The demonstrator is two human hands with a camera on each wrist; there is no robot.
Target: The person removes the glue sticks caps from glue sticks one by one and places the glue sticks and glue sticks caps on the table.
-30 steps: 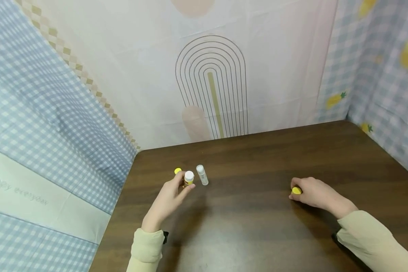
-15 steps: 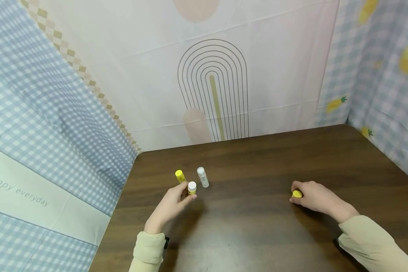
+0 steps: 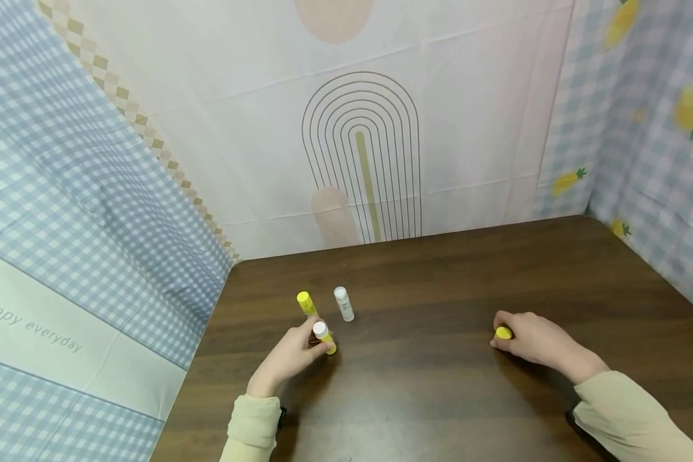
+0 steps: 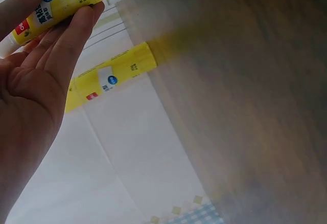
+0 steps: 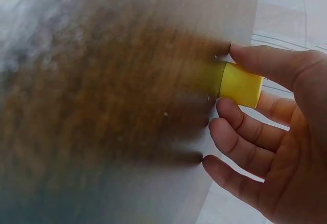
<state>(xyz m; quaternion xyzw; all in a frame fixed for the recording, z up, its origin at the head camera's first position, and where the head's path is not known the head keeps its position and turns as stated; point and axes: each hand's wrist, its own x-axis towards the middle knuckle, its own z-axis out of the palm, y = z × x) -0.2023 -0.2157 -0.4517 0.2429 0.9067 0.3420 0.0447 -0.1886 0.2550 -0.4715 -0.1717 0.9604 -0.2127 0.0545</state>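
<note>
My left hand (image 3: 291, 351) pinches a yellow glue stick (image 3: 326, 340) between thumb and fingers, its white end up and its yellow base low over the table. In the left wrist view this held glue stick (image 4: 66, 4) lies slanted across the fingers, printed label showing. Just behind the hand stands a second yellow glue stick (image 3: 306, 301), seen upright on the table. A white tube (image 3: 343, 304) stands to its right. Far to the right, my right hand (image 3: 534, 340) holds a short yellow cap (image 5: 241, 85) at the tabletop, thumb on one side and fingers on the other.
The dark brown wooden table (image 3: 416, 359) runs back to a white printed cloth (image 3: 473, 128). Blue checked cloth (image 3: 92, 212) hangs along the left side, and more checked cloth (image 3: 658, 160) with pineapples borders the right.
My left hand has drawn back toward me and tilted the glue stick, so more of its yellow body shows. The second yellow glue stick has come into view behind it. The right hand stays put.
</note>
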